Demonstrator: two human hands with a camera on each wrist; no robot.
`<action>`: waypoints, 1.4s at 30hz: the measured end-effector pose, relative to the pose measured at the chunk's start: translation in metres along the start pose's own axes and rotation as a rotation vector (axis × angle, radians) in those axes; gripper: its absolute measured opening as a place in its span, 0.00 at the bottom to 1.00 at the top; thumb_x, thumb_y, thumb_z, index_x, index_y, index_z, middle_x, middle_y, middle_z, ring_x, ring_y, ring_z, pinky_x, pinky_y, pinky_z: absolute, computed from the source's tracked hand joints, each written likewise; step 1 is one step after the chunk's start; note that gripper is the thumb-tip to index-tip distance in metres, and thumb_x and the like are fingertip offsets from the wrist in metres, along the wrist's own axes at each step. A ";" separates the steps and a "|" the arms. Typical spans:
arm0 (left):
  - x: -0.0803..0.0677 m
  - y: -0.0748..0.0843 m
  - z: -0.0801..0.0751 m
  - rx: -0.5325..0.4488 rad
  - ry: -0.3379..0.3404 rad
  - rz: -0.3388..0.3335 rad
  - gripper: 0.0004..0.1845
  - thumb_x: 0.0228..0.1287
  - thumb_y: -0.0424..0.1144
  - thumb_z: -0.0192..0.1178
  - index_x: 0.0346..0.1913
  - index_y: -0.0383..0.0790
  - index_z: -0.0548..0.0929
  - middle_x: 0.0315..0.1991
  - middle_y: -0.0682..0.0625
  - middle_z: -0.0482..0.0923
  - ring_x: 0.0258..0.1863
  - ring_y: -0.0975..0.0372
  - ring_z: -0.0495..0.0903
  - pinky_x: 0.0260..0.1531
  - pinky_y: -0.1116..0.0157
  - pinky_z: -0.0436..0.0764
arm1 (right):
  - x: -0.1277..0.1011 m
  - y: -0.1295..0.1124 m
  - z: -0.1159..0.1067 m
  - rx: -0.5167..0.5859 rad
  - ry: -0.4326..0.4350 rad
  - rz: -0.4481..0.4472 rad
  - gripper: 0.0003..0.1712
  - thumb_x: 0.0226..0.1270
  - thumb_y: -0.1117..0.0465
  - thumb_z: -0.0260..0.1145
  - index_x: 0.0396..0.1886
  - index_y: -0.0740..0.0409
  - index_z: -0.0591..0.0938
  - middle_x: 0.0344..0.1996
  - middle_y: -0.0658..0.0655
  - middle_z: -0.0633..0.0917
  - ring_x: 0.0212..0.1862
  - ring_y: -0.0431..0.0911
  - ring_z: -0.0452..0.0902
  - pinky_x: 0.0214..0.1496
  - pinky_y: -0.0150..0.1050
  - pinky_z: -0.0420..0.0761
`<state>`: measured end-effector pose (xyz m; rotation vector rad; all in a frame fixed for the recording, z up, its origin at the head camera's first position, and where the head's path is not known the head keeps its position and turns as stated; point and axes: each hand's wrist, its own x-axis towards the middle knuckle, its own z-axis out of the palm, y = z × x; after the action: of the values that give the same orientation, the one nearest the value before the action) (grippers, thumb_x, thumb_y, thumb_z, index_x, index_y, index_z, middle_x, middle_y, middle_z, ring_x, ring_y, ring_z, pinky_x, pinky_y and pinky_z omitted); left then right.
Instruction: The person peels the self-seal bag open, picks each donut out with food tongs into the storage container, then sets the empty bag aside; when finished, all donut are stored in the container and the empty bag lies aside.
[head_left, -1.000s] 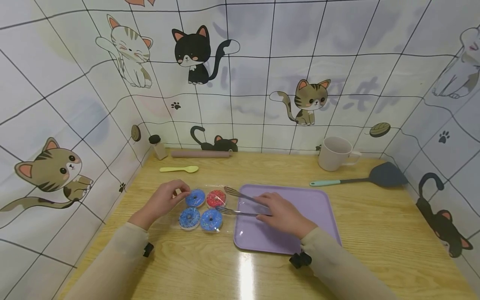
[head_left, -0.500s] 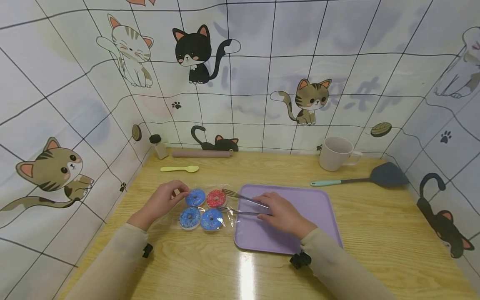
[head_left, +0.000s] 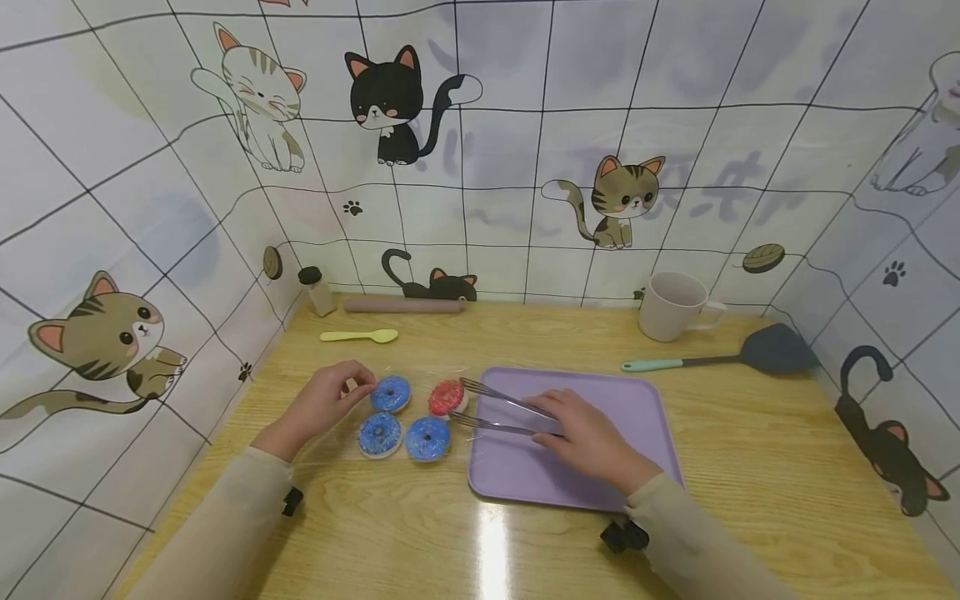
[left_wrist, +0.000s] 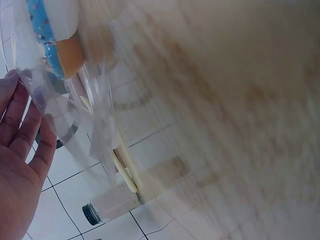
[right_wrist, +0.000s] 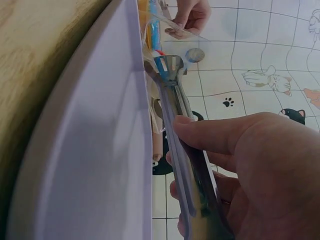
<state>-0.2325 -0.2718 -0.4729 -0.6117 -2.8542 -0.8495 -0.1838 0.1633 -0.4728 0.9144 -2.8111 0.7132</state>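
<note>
My left hand (head_left: 322, 406) pinches the edge of a clear plastic bag (left_wrist: 62, 112) between thumb and fingers. Under the film in the head view lie three blue sprinkled donuts (head_left: 381, 445) and a red donut (head_left: 440, 405). Metal tongs (head_left: 508, 398) are gripped in my right hand (head_left: 588, 433), thumb on one arm and fingers round the other. Their tips sit at the red donut's right side, one above and one below; how firmly they clasp it cannot be told. The tongs cross the left rim of a purple tray (head_left: 637, 408).
Behind the bag lie a yellow spoon (head_left: 360, 336), a rolling pin (head_left: 405, 306) and a shaker jar with a black lid (head_left: 317, 292). At the back right stand a beige mug (head_left: 671, 307) and a spatula (head_left: 772, 350). Patterned walls enclose the table.
My right hand has moved right with the tongs. The red donut has shifted right and tilted, and the lower right blue donut has slid slightly right. My left hand stays almost still.
</note>
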 end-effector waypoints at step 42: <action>-0.001 0.000 -0.001 0.004 -0.013 -0.001 0.02 0.73 0.38 0.65 0.43 0.46 0.86 0.39 0.56 0.85 0.41 0.63 0.81 0.39 0.63 0.79 | -0.127 0.088 -0.079 0.076 0.172 0.083 0.34 0.61 0.64 0.78 0.68 0.45 0.80 0.61 0.50 0.81 0.64 0.24 0.66 0.61 0.12 0.61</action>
<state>-0.2319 -0.2722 -0.4725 -0.6181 -2.8670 -0.8431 -0.1347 0.3302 -0.4681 0.7130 -2.7000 0.8699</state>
